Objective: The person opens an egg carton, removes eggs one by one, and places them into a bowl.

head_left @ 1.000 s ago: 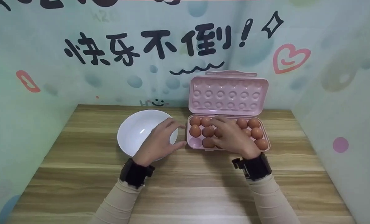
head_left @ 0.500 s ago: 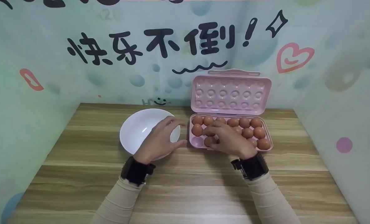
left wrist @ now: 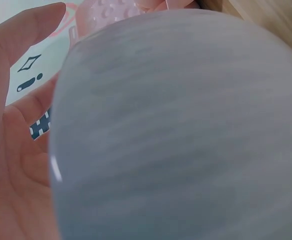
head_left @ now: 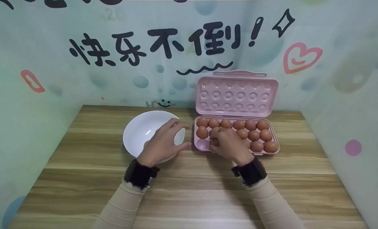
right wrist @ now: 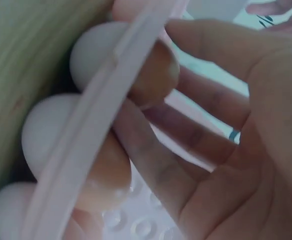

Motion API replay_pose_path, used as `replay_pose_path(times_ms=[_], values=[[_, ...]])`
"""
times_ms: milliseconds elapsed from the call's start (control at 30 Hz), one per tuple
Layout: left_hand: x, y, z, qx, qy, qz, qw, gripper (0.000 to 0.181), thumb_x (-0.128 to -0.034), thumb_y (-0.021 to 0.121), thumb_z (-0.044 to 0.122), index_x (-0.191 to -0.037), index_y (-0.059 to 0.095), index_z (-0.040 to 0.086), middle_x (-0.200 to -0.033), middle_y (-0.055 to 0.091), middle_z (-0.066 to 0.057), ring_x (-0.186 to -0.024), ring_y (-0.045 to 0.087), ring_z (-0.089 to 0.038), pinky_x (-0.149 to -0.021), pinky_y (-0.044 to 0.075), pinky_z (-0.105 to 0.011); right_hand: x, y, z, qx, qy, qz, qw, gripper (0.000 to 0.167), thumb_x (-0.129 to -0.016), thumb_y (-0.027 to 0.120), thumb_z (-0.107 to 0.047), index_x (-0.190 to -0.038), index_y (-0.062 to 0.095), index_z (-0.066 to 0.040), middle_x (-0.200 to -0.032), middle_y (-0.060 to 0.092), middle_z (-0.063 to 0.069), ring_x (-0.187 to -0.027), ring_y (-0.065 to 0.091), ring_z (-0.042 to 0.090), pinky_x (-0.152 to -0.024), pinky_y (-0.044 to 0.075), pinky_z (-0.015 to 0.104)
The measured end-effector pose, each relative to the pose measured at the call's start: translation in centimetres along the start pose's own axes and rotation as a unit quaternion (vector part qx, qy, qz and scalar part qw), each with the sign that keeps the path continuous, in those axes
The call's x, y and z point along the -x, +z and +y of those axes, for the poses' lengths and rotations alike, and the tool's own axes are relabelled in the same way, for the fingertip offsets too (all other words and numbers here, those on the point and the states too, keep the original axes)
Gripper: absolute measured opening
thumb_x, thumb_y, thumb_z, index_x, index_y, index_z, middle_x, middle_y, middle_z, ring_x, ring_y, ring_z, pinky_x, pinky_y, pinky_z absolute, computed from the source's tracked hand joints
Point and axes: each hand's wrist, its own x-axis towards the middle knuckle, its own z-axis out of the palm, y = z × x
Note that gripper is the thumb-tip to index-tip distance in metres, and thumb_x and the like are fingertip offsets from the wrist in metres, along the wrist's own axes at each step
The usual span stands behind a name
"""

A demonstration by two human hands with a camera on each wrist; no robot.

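In the head view, a pink egg box (head_left: 236, 111) stands with its lid up, filled with several brown eggs (head_left: 266, 135). My right hand (head_left: 229, 143) reaches down over the front row, its thumb and fingers curled round one egg (right wrist: 161, 75) near the left end. That egg still sits in its cup, mostly hidden by the hand from above. To the left is a white bowl (head_left: 138, 135); its outer wall (left wrist: 176, 130) fills most of the left wrist view. My left hand (head_left: 162, 143) hovers at the bowl's right side, fingers loosely bent and holding nothing.
At the box's front left corner, one cup (head_left: 203, 145) has no egg in it. Bowl and box stand side by side on a wooden table (head_left: 189, 197). Behind rises a printed cloth backdrop (head_left: 106, 82), with the lid close before it.
My right hand has moved left and down across the eggs, its fingers closing round one in the front row. My left hand keeps its place by the bowl. The head view has shifted slightly.
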Motion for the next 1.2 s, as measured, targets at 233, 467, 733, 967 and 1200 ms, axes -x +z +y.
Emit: replay_pose_path(times_ms=[233, 467, 733, 967, 1200], values=[[0.0, 0.0, -0.1, 0.003, 0.018, 0.011, 0.9998, 0.051, -0.0914, 0.085, 0.034, -0.135, 0.067, 0.014, -0.140, 0.059, -0.002, -0.130, 0.059, -0.021, -0.109, 0.051, -0.039, -0.2, 1.1, -0.5, 0.044, 0.029, 0.055, 0.9971, 0.024, -0.073, 0.085, -0.001, -0.070, 0.064, -0.012, -0.065, 0.057, -0.002, -0.064, 0.055, 0.020, -0.059, 0.046, 0.037], [0.0, -0.1, -0.2, 0.010, 0.018, 0.015, 0.9997, 0.051, -0.0915, 0.085, 0.032, -0.136, 0.067, 0.014, -0.140, 0.060, -0.003, -0.131, 0.059, -0.021, -0.110, 0.050, -0.039, -0.2, 0.8, -0.3, 0.012, 0.028, 0.044, 0.9986, 0.023, -0.072, 0.077, 0.004, -0.069, 0.063, -0.013, -0.065, 0.053, -0.006, -0.064, 0.051, 0.018, -0.057, 0.040, 0.031], [-0.2, -0.2, -0.4, 0.010, 0.033, 0.030, 0.9990, 0.052, -0.0903, 0.086, 0.027, -0.135, 0.067, 0.011, -0.135, 0.061, -0.005, -0.123, 0.061, -0.021, -0.106, 0.053, -0.038, -0.3, -1.1, -0.2, -0.032, 0.066, 0.034, 0.9967, 0.011, -0.081, 0.075, -0.004, -0.080, 0.074, -0.016, -0.075, 0.062, -0.003, -0.071, 0.056, 0.017, -0.062, 0.043, 0.031], [-0.5, 0.0, -0.2, 0.018, 0.050, 0.060, 0.9968, 0.048, -0.0899, 0.086, 0.020, -0.133, 0.068, 0.010, -0.129, 0.064, -0.007, -0.113, 0.064, -0.023, -0.096, 0.056, -0.038, -0.4, -2.7, -0.3, -0.130, 0.085, 0.083, 0.9843, 0.008, -0.091, 0.078, -0.011, -0.100, 0.079, -0.013, -0.090, 0.074, -0.003, -0.079, 0.065, 0.014, -0.073, 0.056, 0.038], [-0.5, 0.3, 0.2, 0.043, 0.058, 0.087, 0.9935, 0.051, -0.0897, 0.086, 0.018, -0.137, 0.066, 0.013, -0.126, 0.066, -0.004, -0.108, 0.068, -0.022, -0.092, 0.057, -0.032, -0.6, -3.4, -1.0, -0.254, 0.101, 0.082, 0.9583, 0.020, -0.096, 0.081, -0.022, -0.115, 0.079, -0.015, -0.111, 0.079, -0.002, -0.102, 0.073, 0.016, -0.092, 0.059, 0.043]])
